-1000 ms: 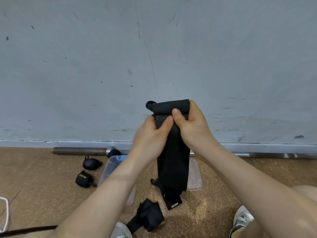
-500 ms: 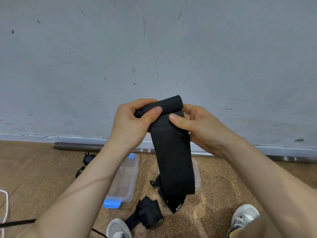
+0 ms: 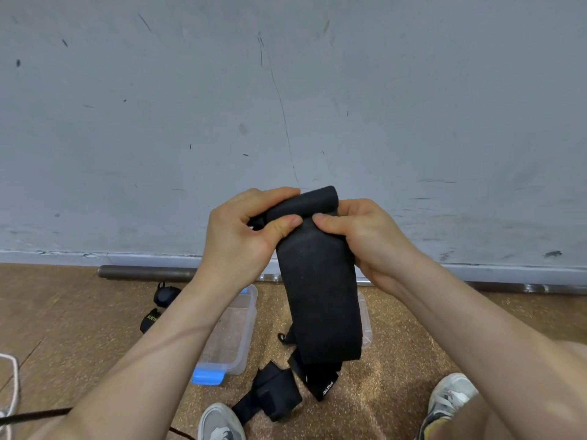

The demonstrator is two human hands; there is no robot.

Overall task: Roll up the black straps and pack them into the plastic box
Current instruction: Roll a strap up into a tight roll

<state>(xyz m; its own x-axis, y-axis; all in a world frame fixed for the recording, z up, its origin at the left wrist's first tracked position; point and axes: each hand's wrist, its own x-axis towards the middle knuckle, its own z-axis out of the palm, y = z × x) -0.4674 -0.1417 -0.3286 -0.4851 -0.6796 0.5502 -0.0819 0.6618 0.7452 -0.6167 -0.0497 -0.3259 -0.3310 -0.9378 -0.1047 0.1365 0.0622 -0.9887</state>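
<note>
Head view: both hands — left hand (image 3: pixel 241 236), right hand (image 3: pixel 365 236) — grip the black strap (image 3: pixel 320 281) at its rolled top, its tail dangling above the floor, the plastic box (image 3: pixel 235 331) below. Rolling looks underway — next, wind in the hanging length.

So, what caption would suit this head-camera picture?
Left hand and right hand grip the rolled top of a black strap above a plastic box on the floor.

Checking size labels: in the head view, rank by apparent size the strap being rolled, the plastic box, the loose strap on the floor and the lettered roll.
1. Strap being rolled, though nearest the camera.
2. Plastic box, partly behind the left arm.
3. Loose strap on the floor.
4. Lettered roll.
</note>
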